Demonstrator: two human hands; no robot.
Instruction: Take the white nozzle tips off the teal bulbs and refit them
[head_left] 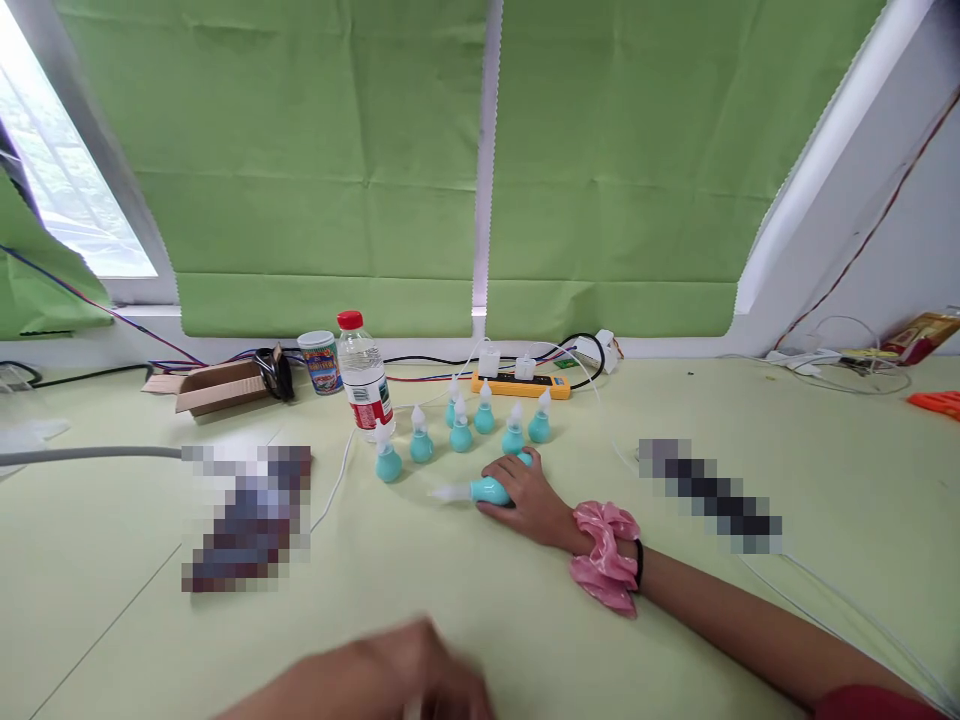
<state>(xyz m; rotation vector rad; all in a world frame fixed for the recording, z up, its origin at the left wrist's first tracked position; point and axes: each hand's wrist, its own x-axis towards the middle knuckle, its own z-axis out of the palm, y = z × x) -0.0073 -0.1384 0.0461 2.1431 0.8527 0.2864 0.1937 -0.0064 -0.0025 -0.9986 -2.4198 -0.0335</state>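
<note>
My right hand (531, 500), with a pink scrunchie (606, 560) at the wrist, is closed over a teal bulb nasal aspirator (490, 490) lying on its side. Its clear tip points left. Another teal patch (526, 457) shows by the fingertips, mostly hidden by the hand. Just beyond, several matching teal bulbs with clear tips, such as the front one (388, 464), stand upright in a loose cluster. Low in the view, my left hand (382, 668) is smeared by motion and partly cut off. Its fingers bend downward, and whether they hold anything is unclear.
Behind the bulbs stand a red-capped water bottle (365, 385), a can (321, 362) and a yellow power strip (517, 384) with white plugs. An open cardboard box (229, 388) lies back left. Blurred-out objects rest left and right, and cables cross the pale green table (150, 650).
</note>
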